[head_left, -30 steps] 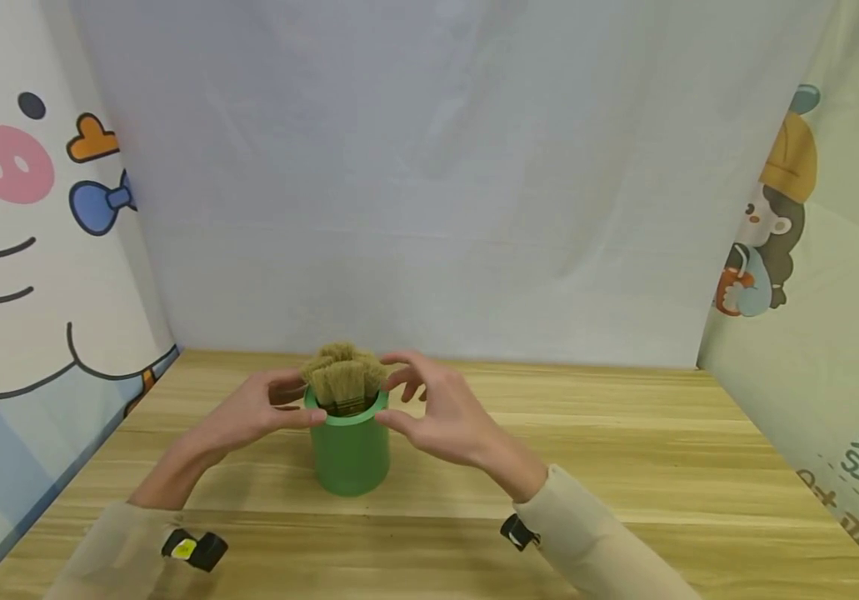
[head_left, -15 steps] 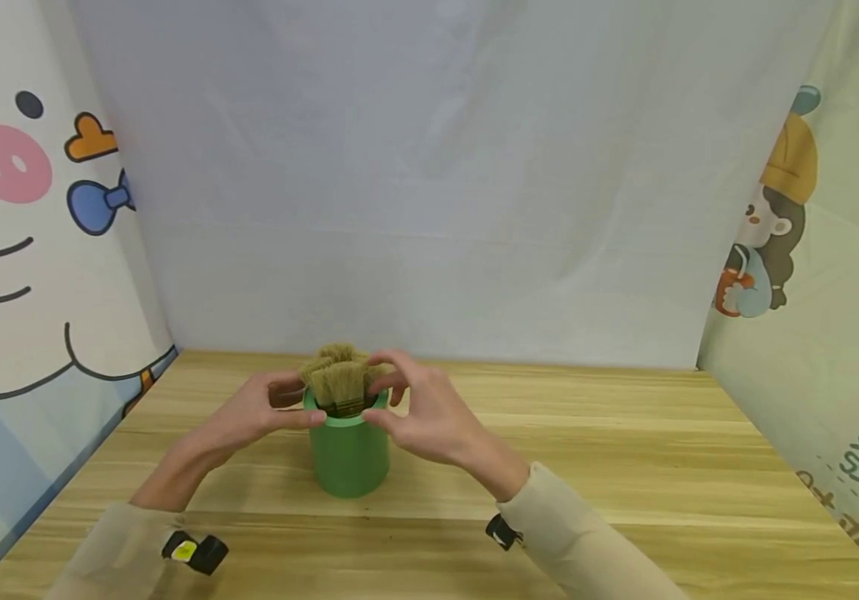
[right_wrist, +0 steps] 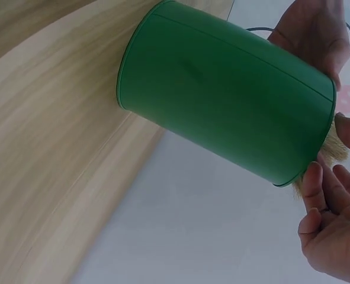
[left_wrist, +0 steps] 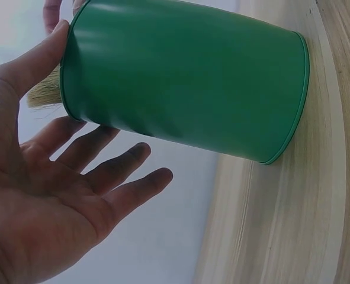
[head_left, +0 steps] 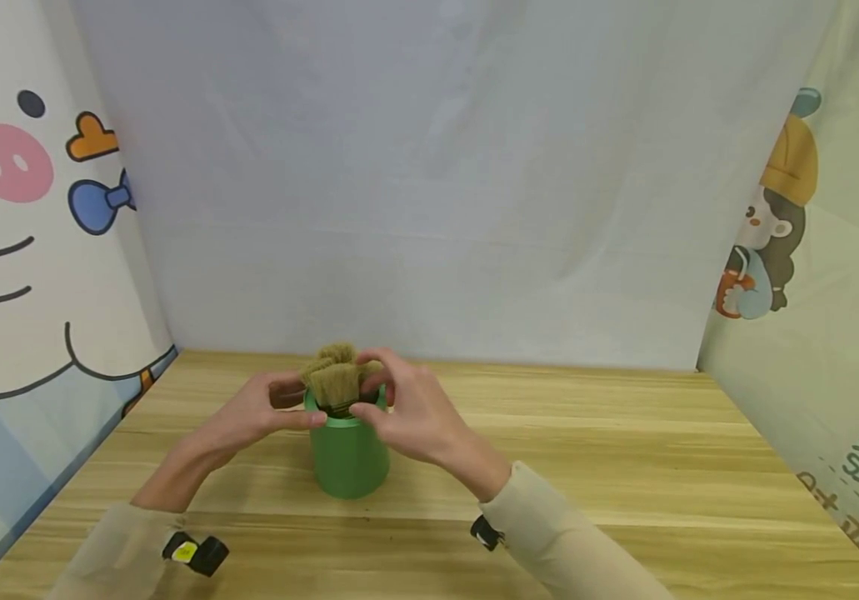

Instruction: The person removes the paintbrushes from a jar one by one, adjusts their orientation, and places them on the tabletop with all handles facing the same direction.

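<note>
While the right hand (head_left: 416,410) arches beside brushes (head_left: 335,382), its fingers (right_wrist: 312,183) are bent.

The head view looks forward and down from above the near side, far enough back to take in most of the table (head_left: 624,467) and the far curtain (head_left: 414,183). Low and close, the left wrist view faces the green container (head_left: 350,458) from the near left, rolled sideways; the right wrist view, rolled oppositely, faces it from the near right. All three share the container.
</note>
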